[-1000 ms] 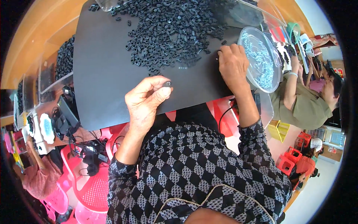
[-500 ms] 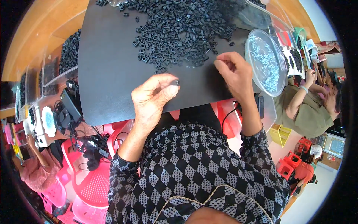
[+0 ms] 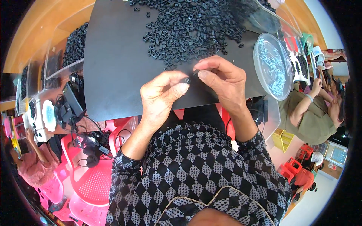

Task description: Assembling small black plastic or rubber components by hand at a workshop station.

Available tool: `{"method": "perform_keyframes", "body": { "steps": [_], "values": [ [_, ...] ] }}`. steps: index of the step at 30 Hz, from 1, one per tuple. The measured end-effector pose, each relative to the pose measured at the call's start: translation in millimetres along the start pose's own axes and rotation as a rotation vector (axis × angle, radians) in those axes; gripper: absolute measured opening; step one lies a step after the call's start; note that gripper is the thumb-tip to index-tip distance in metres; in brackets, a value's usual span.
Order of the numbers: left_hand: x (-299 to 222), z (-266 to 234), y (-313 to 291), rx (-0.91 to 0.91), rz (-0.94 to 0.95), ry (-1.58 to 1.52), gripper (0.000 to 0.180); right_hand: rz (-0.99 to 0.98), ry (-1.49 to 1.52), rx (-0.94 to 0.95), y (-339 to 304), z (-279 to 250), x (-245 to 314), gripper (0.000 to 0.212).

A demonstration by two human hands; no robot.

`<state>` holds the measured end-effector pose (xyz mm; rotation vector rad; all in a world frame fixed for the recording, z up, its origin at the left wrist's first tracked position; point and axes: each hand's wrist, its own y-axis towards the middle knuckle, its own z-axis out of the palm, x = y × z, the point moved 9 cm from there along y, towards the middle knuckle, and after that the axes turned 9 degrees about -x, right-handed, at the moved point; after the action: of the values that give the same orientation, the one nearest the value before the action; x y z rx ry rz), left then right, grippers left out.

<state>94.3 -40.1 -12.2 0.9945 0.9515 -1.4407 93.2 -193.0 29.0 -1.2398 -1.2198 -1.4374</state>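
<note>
My left hand (image 3: 160, 94) pinches a small black plastic part (image 3: 186, 80) between thumb and forefinger, with a small round hole showing in its end. Just to the right, my right hand (image 3: 224, 81) is closed in a pinch as well. A small dark piece (image 3: 196, 72) shows at its fingertips, too little of it visible to name its kind. The two sets of fingertips are close but apart, above the dark tabletop (image 3: 113, 75). Beyond them spreads a big heap of similar black plastic parts (image 3: 188, 30).
A round clear dish (image 3: 258, 75) of small pale-blue pieces stands right of my right hand. Clear bins (image 3: 64, 71) with black parts are at left, beside cables and a black box (image 3: 73, 100). Pink chairs (image 3: 90, 180) stand lower left. Co-workers sit on both sides.
My right hand has moved left from near the heap's right edge to beside my left hand, and a dark piece now shows at its fingertips. My left hand keeps its part, shifted slightly right.
</note>
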Motion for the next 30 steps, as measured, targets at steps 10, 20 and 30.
{"method": "perform_keyframes", "body": {
  "steps": [10, 20, 30],
  "values": [
    [-7, 2, 0, 0.006, 0.061, 0.057, 0.020, -0.056, -0.081, -0.027, -10, 11, 8, 0.013],
    [-15, 3, 0, 0.021, 0.190, 0.260, 0.021, -0.422, -0.425, -0.041, -16, 16, 32, 0.017],
    [-22, 6, -1, 0.040, 0.288, 0.338, 0.018, -0.576, -0.571, -0.064, -26, 24, 43, 0.019]
  ]
}}
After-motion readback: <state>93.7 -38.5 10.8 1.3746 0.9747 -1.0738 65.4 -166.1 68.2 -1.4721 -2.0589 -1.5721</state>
